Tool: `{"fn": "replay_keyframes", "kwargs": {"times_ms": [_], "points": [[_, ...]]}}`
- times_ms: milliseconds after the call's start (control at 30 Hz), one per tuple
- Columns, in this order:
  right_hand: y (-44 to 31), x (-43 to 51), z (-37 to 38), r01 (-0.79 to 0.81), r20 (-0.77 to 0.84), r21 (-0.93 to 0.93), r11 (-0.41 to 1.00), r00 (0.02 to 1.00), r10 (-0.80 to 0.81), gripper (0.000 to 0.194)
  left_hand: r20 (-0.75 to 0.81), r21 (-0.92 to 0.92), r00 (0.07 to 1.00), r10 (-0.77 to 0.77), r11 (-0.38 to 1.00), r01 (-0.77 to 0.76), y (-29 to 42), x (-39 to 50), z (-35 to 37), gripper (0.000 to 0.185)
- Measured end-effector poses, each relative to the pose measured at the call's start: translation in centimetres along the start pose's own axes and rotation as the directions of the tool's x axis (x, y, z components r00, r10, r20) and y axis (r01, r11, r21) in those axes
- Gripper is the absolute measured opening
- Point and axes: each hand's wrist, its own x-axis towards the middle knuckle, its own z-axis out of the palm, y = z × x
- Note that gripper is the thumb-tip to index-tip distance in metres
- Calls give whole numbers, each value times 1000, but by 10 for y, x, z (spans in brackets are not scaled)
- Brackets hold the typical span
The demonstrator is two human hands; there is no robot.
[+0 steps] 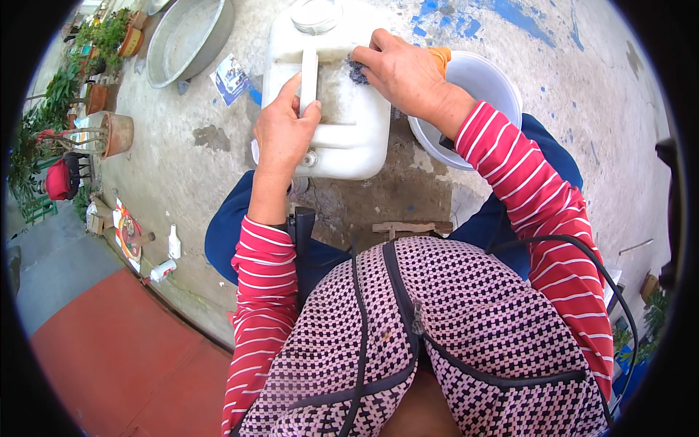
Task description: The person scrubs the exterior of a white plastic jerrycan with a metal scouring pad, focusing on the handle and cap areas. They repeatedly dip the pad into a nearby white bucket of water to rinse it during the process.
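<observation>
A white plastic jerrycan (363,155) stands before me on the concrete, with a round screw cap (317,16) at its far end. My left hand (285,125) is closed around its raised handle (309,60). In the fingers of my right hand (404,74) is a dark scouring pad (357,72), pressed against the can's right side. Greyish grime marks the recess beside the handle. Close to my left wrist, a small round fitting (309,158) sticks out of the can. Behind my right hand an orange cloth (441,57) hangs at the rim of a white bucket (505,82).
A wide metal basin (191,43) stands at the upper left, near a printed leaflet (230,79). Potted plants (118,135) line the left side. Two white bottles (173,242) lie at the lower left. A wooden strip (412,226) is between my knees.
</observation>
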Motion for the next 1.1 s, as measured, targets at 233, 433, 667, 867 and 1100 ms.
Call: {"fn": "replay_keyframes", "kwargs": {"times_ms": [233, 433, 667, 867, 1100], "points": [[-53, -11, -26, 67, 221, 143, 987, 970, -98, 18, -124, 65, 965, 232, 972, -225, 5, -1, 26, 47], [-24, -13, -30, 46, 19, -86, 995, 999, -45, 18, -125, 136, 964, 233, 967, -216, 9, 1, 31, 39], [-26, -24, -32, -57, -90, -185, 981, 995, 41, 20, -160, 137, 953, 257, 962, -236, 3, 2, 37, 39], [-25, -22, -35, 16, 40, -101, 995, 999, -12, 14, -178, 146, 949, 261, 960, -237, 2, 3, 40, 39], [-21, -23, -29, 61, 156, -71, 996, 986, -49, 22, -162, 148, 964, 211, 971, -187, 7, 3, 40, 40]]}}
